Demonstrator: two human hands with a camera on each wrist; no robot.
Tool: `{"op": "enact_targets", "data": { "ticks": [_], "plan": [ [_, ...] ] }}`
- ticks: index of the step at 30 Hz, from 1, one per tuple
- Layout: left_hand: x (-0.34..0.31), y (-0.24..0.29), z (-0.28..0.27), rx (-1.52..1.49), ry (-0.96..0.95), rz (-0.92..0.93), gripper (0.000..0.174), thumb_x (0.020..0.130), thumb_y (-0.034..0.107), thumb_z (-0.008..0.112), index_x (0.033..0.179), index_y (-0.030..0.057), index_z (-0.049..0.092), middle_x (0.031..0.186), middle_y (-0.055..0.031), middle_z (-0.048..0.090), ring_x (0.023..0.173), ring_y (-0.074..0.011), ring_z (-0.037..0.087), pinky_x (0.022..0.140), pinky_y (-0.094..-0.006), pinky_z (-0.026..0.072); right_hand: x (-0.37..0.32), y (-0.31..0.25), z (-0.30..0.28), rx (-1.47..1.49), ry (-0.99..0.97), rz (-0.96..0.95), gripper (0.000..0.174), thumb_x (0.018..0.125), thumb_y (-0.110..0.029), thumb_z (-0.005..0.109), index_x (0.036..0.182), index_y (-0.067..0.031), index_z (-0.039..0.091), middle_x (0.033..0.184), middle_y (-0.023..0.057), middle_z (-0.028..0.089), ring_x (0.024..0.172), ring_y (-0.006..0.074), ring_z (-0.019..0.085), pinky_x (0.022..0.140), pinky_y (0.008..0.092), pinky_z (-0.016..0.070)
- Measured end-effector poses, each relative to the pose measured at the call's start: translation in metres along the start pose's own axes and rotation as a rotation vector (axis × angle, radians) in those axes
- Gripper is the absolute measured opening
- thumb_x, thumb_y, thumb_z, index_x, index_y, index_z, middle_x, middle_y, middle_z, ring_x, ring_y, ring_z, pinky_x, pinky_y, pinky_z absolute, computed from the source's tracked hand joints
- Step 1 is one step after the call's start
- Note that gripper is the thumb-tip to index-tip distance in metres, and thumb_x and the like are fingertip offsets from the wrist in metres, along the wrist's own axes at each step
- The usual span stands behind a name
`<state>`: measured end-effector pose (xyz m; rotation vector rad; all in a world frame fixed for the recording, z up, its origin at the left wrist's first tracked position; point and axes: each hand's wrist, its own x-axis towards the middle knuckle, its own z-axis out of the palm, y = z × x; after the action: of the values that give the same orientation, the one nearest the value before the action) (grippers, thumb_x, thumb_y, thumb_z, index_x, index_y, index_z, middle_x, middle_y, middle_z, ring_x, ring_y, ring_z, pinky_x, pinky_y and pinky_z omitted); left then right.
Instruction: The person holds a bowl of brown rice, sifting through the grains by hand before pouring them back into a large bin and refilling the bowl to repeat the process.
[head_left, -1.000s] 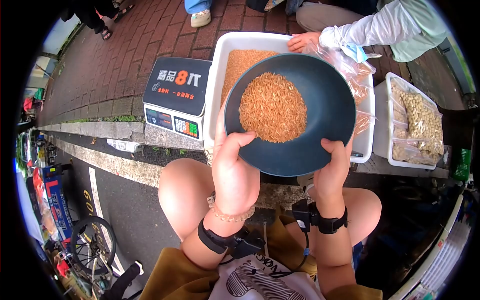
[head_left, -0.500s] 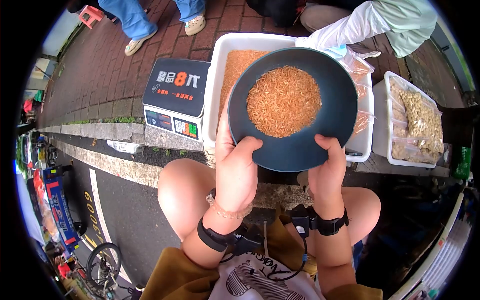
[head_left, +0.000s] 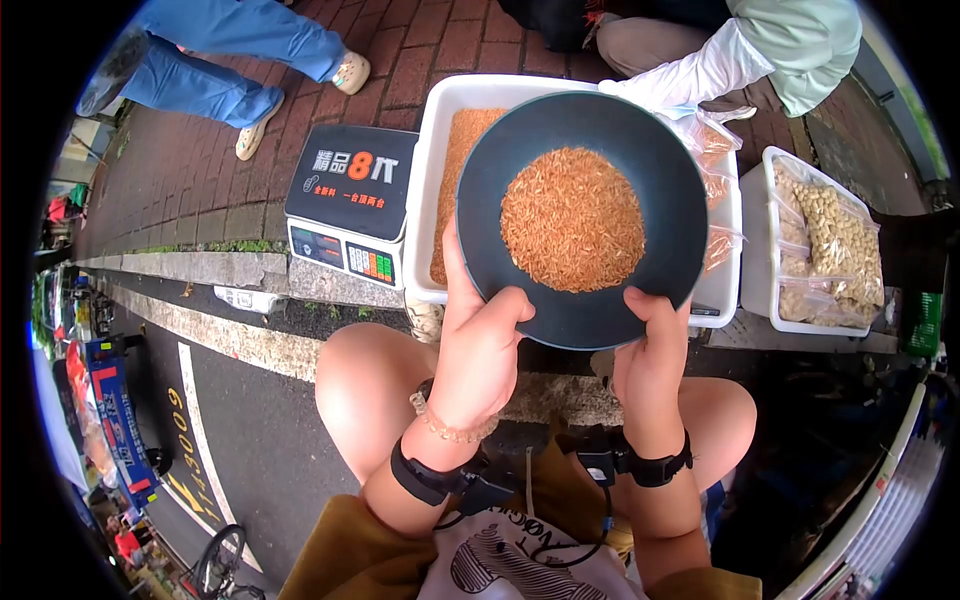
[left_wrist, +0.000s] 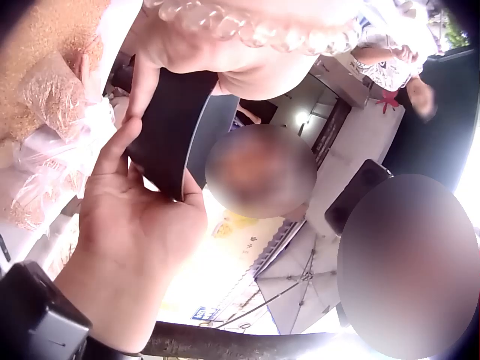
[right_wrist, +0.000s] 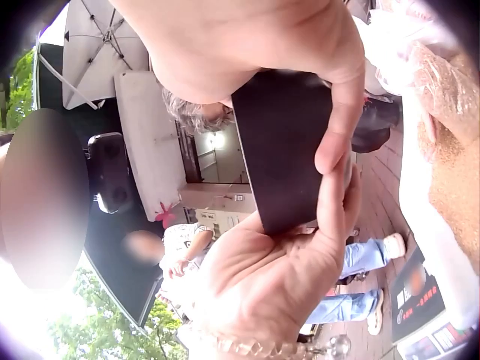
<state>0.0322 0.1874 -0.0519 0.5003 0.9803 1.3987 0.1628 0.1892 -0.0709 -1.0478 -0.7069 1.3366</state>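
In the head view a dark blue-black bowl [head_left: 590, 320] holds a round heap of reddish-brown rice [head_left: 573, 220] near its middle. My left hand [head_left: 478, 350] grips the near-left side, thumb over the rim and fingers beneath. At the near-right side my right hand [head_left: 652, 360] grips the same way. From below, the left wrist view shows the bowl's dark underside [left_wrist: 169, 127] between both hands; in the right wrist view fingers of the two hands meet under it. Behind the bowl stands a white bin [head_left: 432, 200] with more of the brown grain, partly hidden.
A digital scale [head_left: 350, 200] sits left of the bin. Clear plastic bags [head_left: 718, 190] of grain lie along the bin's right side. Farther right, another white bin [head_left: 775, 250] holds bagged pale nuts or beans. Another person's white sleeve [head_left: 700, 75] reaches to the bin's far edge.
The rice has shifted from the bowl's left side toward its middle. Both hands keep their grip. The other person's bare hand no longer shows on the bin's rim. Someone in blue trousers has come into view.
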Motion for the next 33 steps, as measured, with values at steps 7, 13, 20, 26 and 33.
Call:
{"op": "enact_targets", "data": {
  "ticks": [7,13,20,26,33],
  "plan": [
    [0.006,-0.002,0.002,-0.02,-0.004,-0.195,0.075,0.074,-0.012,0.037,0.141,0.0147,0.018,0.118,-0.0109,0.048,0.091,-0.0151,0.059,0.066,-0.0246,0.0549,0.011,0.008,0.001,0.136,0.03,0.119,0.066,0.076,-0.007,0.042,0.14,-0.0079,0.027,0.129,0.01,0.043,0.116,0.0186,0.045,0.099,0.0312,0.0362],
    [0.013,-0.009,-0.001,-0.017,-0.059,-0.109,0.074,0.074,-0.012,0.037,0.141,0.015,0.017,0.117,-0.0113,0.048,0.091,-0.0175,0.059,0.064,-0.0286,0.0565,0.018,0.003,0.001,0.053,0.047,0.072,0.064,0.077,-0.008,0.042,0.139,-0.0071,0.029,0.124,0.0101,0.046,0.115,0.0181,0.046,0.097,0.031,0.0378],
    [0.014,-0.017,-0.003,0.016,-0.03,-0.197,0.071,0.074,-0.012,0.039,0.138,0.0137,0.021,0.114,-0.01,0.049,0.085,-0.0133,0.058,0.062,-0.0273,0.056,0.015,0.005,-0.001,0.082,0.096,0.109,0.064,0.077,-0.008,0.041,0.14,-0.0081,0.026,0.128,0.011,0.042,0.117,0.0211,0.045,0.098,0.0339,0.0391],
    [0.016,-0.017,-0.011,0.031,-0.058,-0.235,0.07,0.074,-0.012,0.038,0.136,0.012,0.02,0.118,-0.0127,0.048,0.099,-0.0223,0.059,0.071,-0.0354,0.0581,0.015,0.016,-0.006,0.082,0.081,0.169,0.063,0.078,-0.009,0.042,0.139,-0.0081,0.026,0.129,0.0123,0.043,0.117,0.0217,0.046,0.097,0.0346,0.0408],
    [0.023,-0.009,-0.013,-0.043,-0.106,-0.312,0.071,0.073,-0.013,0.037,0.136,0.0125,0.019,0.12,-0.015,0.046,0.102,-0.0272,0.059,0.075,-0.0397,0.0579,0.015,0.005,-0.004,0.038,0.029,0.224,0.063,0.079,-0.013,0.044,0.139,-0.0083,0.027,0.13,0.0123,0.04,0.12,0.0219,0.043,0.099,0.0348,0.0371]
  ]
}}
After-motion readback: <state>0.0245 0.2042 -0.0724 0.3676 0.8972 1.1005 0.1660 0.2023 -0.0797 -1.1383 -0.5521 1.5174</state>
